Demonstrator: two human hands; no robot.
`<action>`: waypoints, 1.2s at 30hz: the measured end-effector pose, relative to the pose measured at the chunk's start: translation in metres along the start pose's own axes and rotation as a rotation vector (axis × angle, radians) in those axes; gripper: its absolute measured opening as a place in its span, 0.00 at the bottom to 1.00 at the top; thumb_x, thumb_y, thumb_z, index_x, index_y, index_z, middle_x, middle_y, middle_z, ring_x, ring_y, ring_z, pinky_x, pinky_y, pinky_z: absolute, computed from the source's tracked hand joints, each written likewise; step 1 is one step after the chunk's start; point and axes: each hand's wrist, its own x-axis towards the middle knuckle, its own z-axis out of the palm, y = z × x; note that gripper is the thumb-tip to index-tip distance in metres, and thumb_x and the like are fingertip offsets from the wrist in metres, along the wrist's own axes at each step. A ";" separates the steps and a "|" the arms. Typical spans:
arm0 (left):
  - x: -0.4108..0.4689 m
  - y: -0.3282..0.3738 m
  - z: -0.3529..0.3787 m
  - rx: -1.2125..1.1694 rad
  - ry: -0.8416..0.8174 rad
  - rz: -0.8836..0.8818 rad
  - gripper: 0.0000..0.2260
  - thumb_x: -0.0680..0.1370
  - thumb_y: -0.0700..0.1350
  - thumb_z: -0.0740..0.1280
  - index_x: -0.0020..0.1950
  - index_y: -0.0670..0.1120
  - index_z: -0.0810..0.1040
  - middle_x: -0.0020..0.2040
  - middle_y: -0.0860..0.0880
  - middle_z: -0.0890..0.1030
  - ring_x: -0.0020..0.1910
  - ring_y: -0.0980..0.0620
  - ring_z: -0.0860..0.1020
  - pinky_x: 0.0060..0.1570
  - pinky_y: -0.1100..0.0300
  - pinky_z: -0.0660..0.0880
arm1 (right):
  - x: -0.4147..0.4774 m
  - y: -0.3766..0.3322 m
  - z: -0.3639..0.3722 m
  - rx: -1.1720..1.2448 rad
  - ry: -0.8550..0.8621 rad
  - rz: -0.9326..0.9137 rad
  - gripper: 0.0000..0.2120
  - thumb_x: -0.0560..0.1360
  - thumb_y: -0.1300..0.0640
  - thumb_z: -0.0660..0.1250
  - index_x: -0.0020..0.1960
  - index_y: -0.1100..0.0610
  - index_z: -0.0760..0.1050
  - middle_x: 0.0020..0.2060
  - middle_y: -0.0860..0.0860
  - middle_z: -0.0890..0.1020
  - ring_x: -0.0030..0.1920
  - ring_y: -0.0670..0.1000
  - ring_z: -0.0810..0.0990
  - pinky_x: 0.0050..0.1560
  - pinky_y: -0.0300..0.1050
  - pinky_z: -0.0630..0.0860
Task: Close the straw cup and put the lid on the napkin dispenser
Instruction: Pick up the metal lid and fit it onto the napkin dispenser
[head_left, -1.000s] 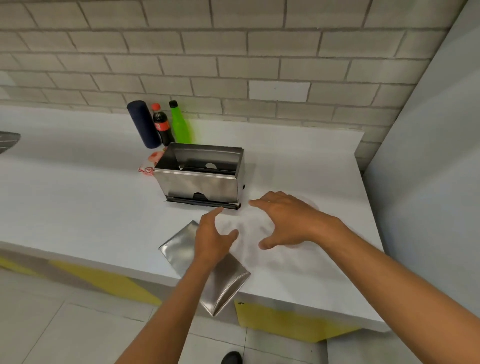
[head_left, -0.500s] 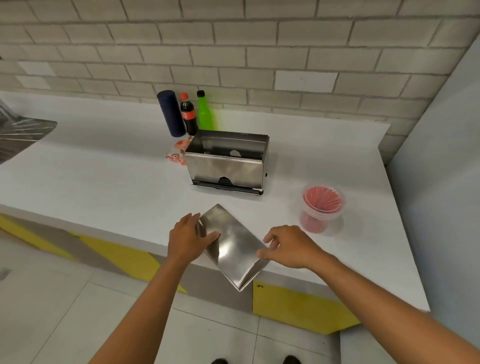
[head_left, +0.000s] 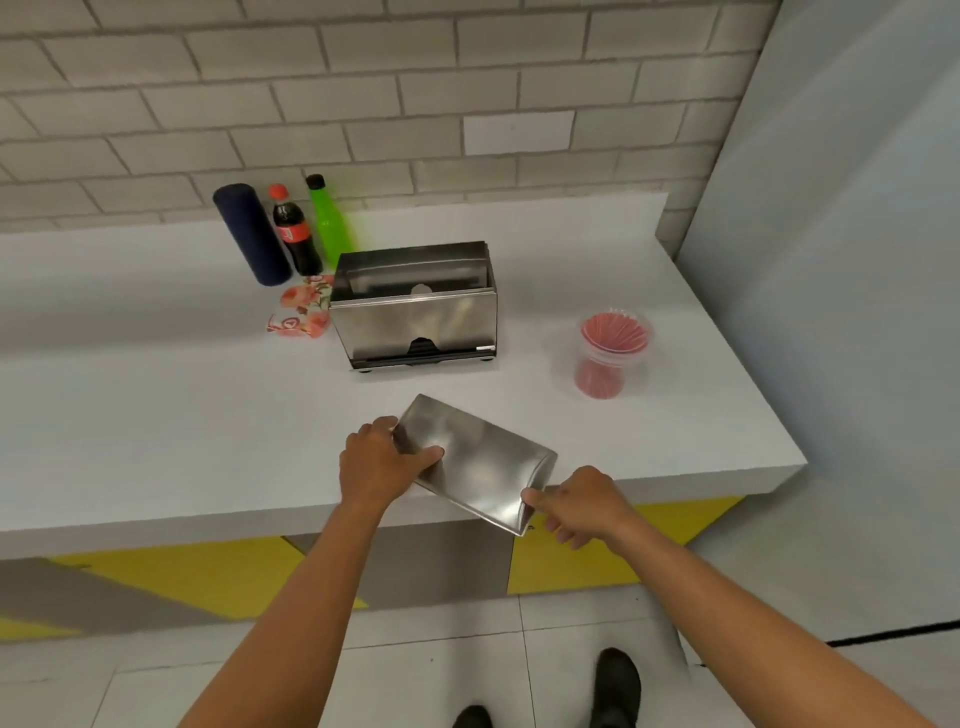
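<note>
A shiny steel lid is held tilted over the counter's front edge. My left hand grips its left end, thumb on top. My right hand pinches its near right corner. Behind the lid stands the steel napkin dispenser, its top open. To the right stands a clear plastic straw cup full of red straws, with a clear lid over it.
A dark blue cylinder, a cola bottle and a green bottle stand at the wall behind the dispenser. A floral packet lies left of it. The white counter ends at a grey wall on the right.
Both hands have taken hold of the steel lid and lifted it off the counter edge. My right hand came away from the straw cup, which now stands in plain sight.
</note>
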 end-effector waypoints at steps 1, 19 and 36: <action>0.001 -0.001 -0.001 -0.001 -0.019 0.005 0.38 0.66 0.67 0.76 0.69 0.46 0.76 0.62 0.47 0.81 0.61 0.42 0.77 0.59 0.45 0.76 | -0.002 0.001 0.004 0.058 0.006 0.010 0.20 0.72 0.45 0.77 0.46 0.63 0.86 0.38 0.58 0.88 0.30 0.52 0.84 0.35 0.45 0.83; 0.030 -0.019 -0.028 -0.248 -0.251 -0.040 0.48 0.63 0.63 0.83 0.76 0.44 0.71 0.68 0.45 0.80 0.66 0.44 0.79 0.62 0.54 0.73 | -0.022 -0.043 -0.007 0.306 0.051 -0.028 0.16 0.74 0.58 0.79 0.51 0.71 0.81 0.37 0.60 0.84 0.32 0.52 0.84 0.34 0.42 0.83; 0.033 -0.029 -0.055 -0.661 -0.271 -0.087 0.23 0.69 0.54 0.83 0.59 0.51 0.79 0.55 0.50 0.83 0.56 0.48 0.82 0.57 0.52 0.76 | -0.030 -0.049 -0.006 0.014 0.247 -0.217 0.13 0.70 0.58 0.79 0.50 0.51 0.78 0.39 0.50 0.87 0.41 0.51 0.85 0.49 0.50 0.83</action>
